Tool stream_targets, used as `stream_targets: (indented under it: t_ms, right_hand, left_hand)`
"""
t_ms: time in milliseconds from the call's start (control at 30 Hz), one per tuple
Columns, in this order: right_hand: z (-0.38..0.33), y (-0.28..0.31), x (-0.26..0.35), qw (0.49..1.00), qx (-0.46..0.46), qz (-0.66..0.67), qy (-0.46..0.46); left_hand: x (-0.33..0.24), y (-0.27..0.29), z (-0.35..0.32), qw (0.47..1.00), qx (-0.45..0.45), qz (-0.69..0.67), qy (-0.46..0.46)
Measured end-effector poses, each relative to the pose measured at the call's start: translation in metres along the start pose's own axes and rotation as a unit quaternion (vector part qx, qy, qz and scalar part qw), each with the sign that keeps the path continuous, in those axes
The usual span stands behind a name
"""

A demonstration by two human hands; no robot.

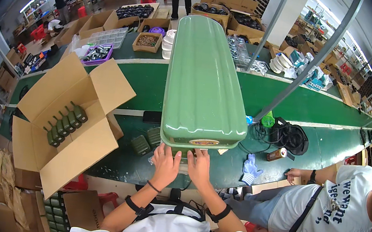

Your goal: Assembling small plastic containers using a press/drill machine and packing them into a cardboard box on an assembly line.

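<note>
A large pale-green ribbed cover (207, 81) with a small oval label on its near end fills the middle of the view and hides part of the bench below. My left hand (166, 166) and my right hand (199, 168) are side by side at its near edge. Both thumbs point away from me, and the fingertips are partly hidden by the cover. The hands seem closed around something between them that I cannot make out. Just left of them, dark-green ribbed handheld units (140, 145) lie on the green bench (118, 166).
At left, an open cardboard box (58, 143) holds several green handsets with antennas. On the right are a can (276, 154), a blue-white glove (250, 170), a black bag (293, 138) with cables and a slanted metal post (308, 61). A co-worker (324, 209) sits close on my right.
</note>
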State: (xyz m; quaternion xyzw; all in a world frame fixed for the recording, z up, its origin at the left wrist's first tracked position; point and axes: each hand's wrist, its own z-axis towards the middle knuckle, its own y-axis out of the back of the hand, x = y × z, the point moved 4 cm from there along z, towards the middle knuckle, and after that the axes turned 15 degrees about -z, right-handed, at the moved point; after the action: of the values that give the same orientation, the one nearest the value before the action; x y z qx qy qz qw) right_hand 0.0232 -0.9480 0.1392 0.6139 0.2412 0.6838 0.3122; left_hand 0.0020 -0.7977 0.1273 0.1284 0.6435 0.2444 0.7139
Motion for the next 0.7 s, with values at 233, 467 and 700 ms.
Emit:
stream_targets:
  t_ms: [233, 467, 700]
  right_hand:
    - [0.000, 0.001, -0.017, 0.987, -0.040, -0.151, 0.043]
    - [0.059, 0.009, -0.077, 0.996, 0.001, 0.074, 0.048]
    - [0.164, 0.059, -0.096, 0.989, 0.007, 0.149, -0.008]
  left_hand:
    - [0.006, -0.017, 0.004, 0.990, 0.036, 0.136, -0.029]
    - [0.011, -0.011, 0.018, 0.994, -0.007, 0.094, -0.052]
    - [0.008, -0.030, 0.025, 0.995, -0.064, 0.038, -0.070]
